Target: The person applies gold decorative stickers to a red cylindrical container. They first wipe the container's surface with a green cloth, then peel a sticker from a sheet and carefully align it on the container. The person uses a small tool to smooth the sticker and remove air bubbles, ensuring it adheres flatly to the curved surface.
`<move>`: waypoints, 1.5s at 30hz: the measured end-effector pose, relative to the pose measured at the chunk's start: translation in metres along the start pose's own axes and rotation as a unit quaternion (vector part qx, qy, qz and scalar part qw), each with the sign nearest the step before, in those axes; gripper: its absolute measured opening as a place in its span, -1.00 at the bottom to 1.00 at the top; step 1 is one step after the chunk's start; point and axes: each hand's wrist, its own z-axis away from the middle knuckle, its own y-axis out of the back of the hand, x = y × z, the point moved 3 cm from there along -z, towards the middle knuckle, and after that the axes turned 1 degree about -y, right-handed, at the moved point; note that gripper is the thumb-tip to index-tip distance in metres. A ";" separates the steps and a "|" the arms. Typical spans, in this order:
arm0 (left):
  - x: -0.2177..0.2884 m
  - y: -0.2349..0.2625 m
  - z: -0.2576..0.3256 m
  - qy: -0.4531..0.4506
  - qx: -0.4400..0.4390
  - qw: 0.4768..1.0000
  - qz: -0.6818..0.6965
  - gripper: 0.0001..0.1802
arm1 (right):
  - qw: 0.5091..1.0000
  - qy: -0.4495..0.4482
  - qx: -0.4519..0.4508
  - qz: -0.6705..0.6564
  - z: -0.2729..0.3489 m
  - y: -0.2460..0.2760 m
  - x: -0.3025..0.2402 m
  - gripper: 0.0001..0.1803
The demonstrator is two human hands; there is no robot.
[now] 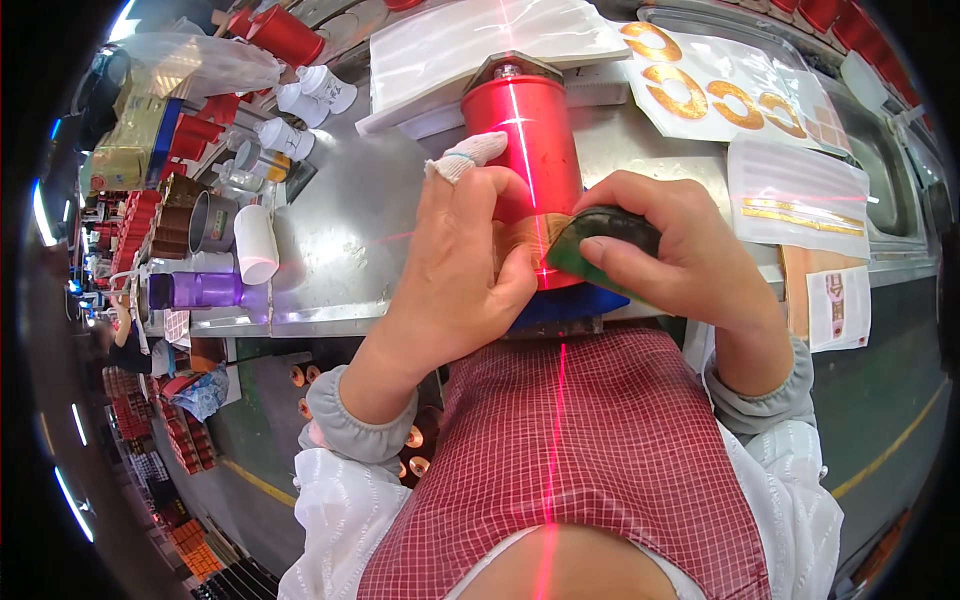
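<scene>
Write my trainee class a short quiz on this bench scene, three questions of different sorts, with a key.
1. Multiple choice: where is the purple bottle relative to the red cylinder?
A) to its right
B) to its left
C) on top of it

2. True or false: the right hand holds a dark green tool.

3. Fill in the blank: the white fabric cover is worn on a finger of the ____ hand.

Key:
1. B
2. True; the thumb and fingers grip it.
3. Left; the left hand is at the cylinder too.
</scene>
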 end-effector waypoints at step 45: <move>-0.001 0.001 0.001 -0.018 0.056 0.993 0.099 -0.66 | 0.999 -0.001 0.024 0.028 -0.029 0.016 0.005 -0.74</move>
